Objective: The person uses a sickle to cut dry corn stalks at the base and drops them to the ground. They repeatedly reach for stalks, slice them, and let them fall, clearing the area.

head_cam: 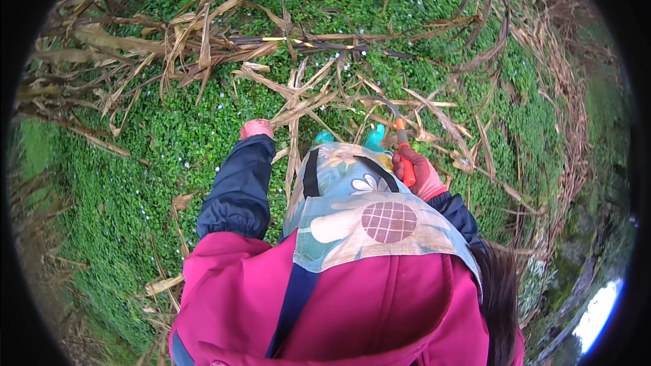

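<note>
My right hand [421,171], in a pink and dark work glove, is closed on the orange handle of a sickle [408,165]. The curved metal blade points up and to the left, over dry stalks. My left hand [256,128], in a pink glove, is stretched out at the left beside a dry corn stalk [300,108]; its fingers are hidden, so a grip on the stalk cannot be told. Between my arms hangs a flowered apron [351,172] over a magenta jacket. Teal boots [375,137] show past its edge.
Low green plants with small pale flowers [168,172] cover the ground. A heap of dry corn stalks and leaves [117,50] lies at the upper left. A black and yellow stick-like thing [315,45] lies across the ground ahead. More dry stalks [574,137] run along the right.
</note>
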`<state>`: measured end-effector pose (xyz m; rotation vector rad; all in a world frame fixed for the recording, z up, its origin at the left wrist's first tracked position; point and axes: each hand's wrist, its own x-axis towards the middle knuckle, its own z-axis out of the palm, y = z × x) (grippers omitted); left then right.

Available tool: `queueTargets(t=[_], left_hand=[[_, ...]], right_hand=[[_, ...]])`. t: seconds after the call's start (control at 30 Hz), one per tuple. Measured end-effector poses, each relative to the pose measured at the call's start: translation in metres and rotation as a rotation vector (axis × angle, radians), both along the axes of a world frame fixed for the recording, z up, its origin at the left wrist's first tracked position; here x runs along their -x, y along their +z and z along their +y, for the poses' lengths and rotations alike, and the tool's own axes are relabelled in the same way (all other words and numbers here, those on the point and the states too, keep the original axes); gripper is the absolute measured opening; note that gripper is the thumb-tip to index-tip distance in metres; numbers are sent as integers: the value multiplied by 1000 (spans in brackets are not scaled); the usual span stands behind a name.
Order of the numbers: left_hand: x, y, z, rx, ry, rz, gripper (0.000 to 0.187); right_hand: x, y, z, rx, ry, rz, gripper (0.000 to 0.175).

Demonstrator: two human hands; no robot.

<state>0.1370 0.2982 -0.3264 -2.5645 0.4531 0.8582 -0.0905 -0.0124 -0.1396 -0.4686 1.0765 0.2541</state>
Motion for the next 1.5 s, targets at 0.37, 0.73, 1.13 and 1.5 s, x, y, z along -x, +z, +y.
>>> queueTargets(t=[0.37, 0.73, 1.13, 1.5], left_hand=[[18, 2, -29, -72, 59, -91, 20], [74, -83, -50, -152, 139, -107, 15], [32, 29, -27, 41, 369, -1, 22], [-31, 2, 39, -27, 325, -72, 21]], right_hand=[[23, -22, -116, -66, 18, -37, 26], [4, -58, -122, -159, 365, 66, 29], [-46, -120, -48, -131, 596, 263, 18], [-121, -297, -3, 194, 700, 247, 24]])
